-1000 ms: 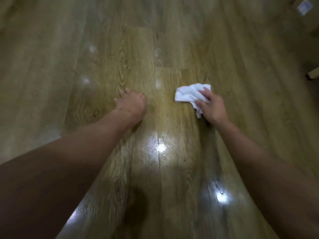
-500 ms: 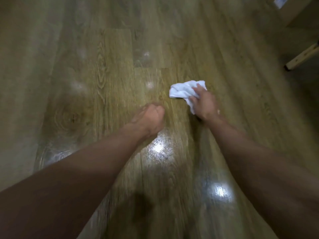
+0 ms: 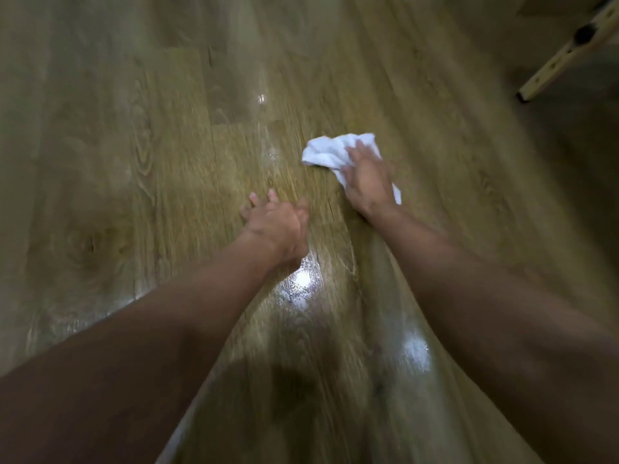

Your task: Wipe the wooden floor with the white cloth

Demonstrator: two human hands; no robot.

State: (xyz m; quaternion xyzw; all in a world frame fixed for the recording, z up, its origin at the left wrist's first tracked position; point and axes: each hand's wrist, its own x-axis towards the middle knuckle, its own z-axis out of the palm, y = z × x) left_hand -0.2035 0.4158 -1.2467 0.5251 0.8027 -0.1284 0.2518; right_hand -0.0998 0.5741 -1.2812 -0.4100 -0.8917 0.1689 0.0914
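While left hand [image 3: 278, 226] braces, right hand [image 3: 366, 177] presses cloth [image 3: 326, 152].

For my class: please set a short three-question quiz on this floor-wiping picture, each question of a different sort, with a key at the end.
1. True or false: the right hand presses the white cloth onto the wooden floor.
2. What does the left hand hold? A) a second cloth B) nothing; it rests spread on the floor C) a spray bottle
3. Fill in: the pale wooden leg stands at the upper ____ of the view.

Key: 1 true; 2 B; 3 right.
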